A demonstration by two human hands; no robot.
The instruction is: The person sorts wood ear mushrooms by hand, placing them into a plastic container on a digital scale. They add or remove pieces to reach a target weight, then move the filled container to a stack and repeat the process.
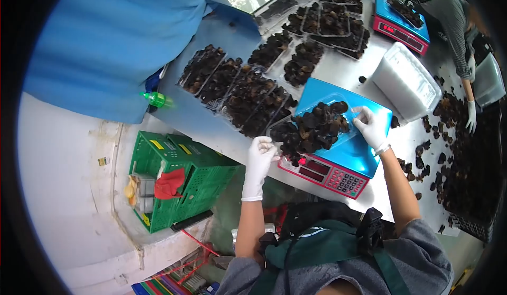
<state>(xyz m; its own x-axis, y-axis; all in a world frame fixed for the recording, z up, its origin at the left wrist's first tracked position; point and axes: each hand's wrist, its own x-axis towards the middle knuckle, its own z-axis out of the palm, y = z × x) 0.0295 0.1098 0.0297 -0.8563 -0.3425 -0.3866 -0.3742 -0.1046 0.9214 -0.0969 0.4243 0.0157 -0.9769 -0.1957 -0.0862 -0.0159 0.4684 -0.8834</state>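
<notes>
A clear plastic tray heaped with dark, mushroom-like pieces (311, 130) is over the blue top of a red scale (364, 150). At the tray's left end, my white-gloved left hand (261, 158) has its fingers closed on the edge. My right hand (371, 130), also gloved in white, pinches the opposite end of the tray. Whether the tray rests on the scale or is slightly above it is hard to tell. The scale's keypad and display face me.
Filled trays (245, 97) stand left and behind. A stack of empty trays (405, 84) is right of the scale. Loose dark pieces (449, 121) lie farther right, near a co-worker's gloved hand (471, 116). A second scale (401, 28) is behind. Green crates (198, 163) stand lower left.
</notes>
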